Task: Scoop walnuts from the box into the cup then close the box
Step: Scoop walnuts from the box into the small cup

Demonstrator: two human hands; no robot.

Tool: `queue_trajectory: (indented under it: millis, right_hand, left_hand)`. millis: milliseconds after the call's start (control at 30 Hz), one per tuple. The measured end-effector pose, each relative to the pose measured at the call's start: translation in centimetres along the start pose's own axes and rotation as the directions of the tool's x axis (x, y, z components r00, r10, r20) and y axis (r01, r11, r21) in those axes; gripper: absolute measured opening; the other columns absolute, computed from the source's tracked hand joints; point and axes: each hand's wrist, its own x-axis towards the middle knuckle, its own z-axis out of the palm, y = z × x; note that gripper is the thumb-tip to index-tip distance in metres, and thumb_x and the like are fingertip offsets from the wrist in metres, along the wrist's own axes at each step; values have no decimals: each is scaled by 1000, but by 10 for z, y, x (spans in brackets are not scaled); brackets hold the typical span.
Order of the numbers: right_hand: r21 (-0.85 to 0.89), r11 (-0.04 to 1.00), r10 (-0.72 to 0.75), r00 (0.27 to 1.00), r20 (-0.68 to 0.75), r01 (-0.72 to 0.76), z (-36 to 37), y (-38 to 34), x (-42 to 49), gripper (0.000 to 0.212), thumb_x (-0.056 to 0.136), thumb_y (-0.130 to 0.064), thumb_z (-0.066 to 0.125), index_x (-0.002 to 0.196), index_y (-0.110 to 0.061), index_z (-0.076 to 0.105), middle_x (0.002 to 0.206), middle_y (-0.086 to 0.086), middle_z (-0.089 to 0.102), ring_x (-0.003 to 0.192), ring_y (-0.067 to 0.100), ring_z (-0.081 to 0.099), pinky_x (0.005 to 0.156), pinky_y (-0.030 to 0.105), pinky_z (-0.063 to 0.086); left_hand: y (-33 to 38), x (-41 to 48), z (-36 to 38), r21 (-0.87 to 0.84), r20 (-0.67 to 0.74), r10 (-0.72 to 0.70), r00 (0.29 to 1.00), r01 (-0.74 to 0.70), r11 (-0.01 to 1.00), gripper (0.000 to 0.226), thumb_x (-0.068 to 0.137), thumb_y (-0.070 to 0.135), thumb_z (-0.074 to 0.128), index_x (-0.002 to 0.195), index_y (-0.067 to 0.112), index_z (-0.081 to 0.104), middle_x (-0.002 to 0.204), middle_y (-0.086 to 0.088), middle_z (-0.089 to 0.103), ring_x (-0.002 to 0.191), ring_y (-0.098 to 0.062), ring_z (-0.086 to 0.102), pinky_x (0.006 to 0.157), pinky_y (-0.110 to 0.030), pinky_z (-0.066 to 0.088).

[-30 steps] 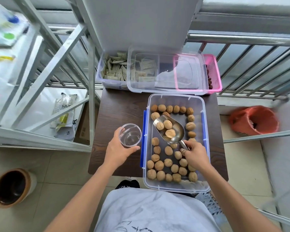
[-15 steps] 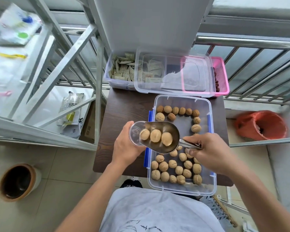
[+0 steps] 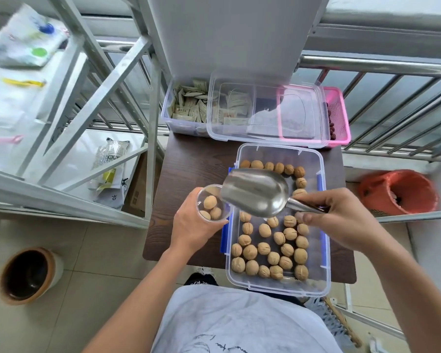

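A clear plastic box (image 3: pixel 326 250) with blue latches sits open on the small dark table (image 3: pixel 189 169), with several walnuts (image 3: pixel 265 248) spread over its bottom. My left hand (image 3: pixel 191 226) grips a clear cup (image 3: pixel 213 203) just left of the box; three walnuts lie inside it. My right hand (image 3: pixel 341 220) holds the handle of a metal scoop (image 3: pixel 255 191), which is tipped over with its mouth at the cup's rim and its rounded back facing me. The box's clear lid (image 3: pixel 265 110) rests on the containers at the table's far edge.
Behind the box stand a clear tub of sachets (image 3: pixel 186 108) and a pink basket (image 3: pixel 337 115). A metal rack (image 3: pixel 87 105) rises at the left, a railing (image 3: pixel 392 70) at the back. On the floor are a brown pot (image 3: pixel 27 276) and an orange bin (image 3: pixel 397 192).
The scoop rose out of the box with three walnuts, swung left over the cup and tipped. The walnuts now lie in the cup, which my left hand has kept hold of.
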Motion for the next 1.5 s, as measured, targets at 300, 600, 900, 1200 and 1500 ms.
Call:
queue_trajectory:
  millis: [300,600,900,1200,1500]
  right_hand:
    - [135,960,265,949,-173,-243,19,61,26,11,90,-27,71,91,-22,80,53,-7,64,40,2,45,53,25,39]
    - [-259,910,322,945,-51,-324,29,88,24,9,87,-35,69,84,-32,77,63,-5,68,69,17,63,64,31,49]
    - [-448,862,235,970,-62,-238,53,96,34,24,89,-43,59,92,-29,77,66,-5,64,69,21,63,58,31,48]
    - [-446,874,174,981,-91,-196,90,97,71,21,94,-28,50,83,-28,68,75,1,68,76,25,65,65,40,56]
    - [-135,968,202,977,-62,-209,100,119,78,24,100,-18,50,115,-18,69,82,-7,65,83,17,61,72,31,44]
  left_hand:
    - [-2,4,-7,98,-54,57,997,-51,994,77,62,36,97,126,31,55,113,25,61,105,2,58,89,-7,44]
    - [-5,3,-8,116,-1,34,999,-33,993,77,59,39,98,120,42,51,109,26,63,102,6,61,87,-12,48]
    - [-9,-6,0,71,8,-20,1000,19,997,86,58,39,98,124,51,46,110,38,57,103,19,55,89,-7,43]
    - [-10,1,-3,64,-12,-65,998,66,996,87,57,37,99,129,42,51,109,33,58,102,11,56,86,1,37]
    - [-5,-4,1,32,-11,-66,998,67,997,83,59,36,99,115,64,45,107,40,59,105,19,56,85,-6,44]
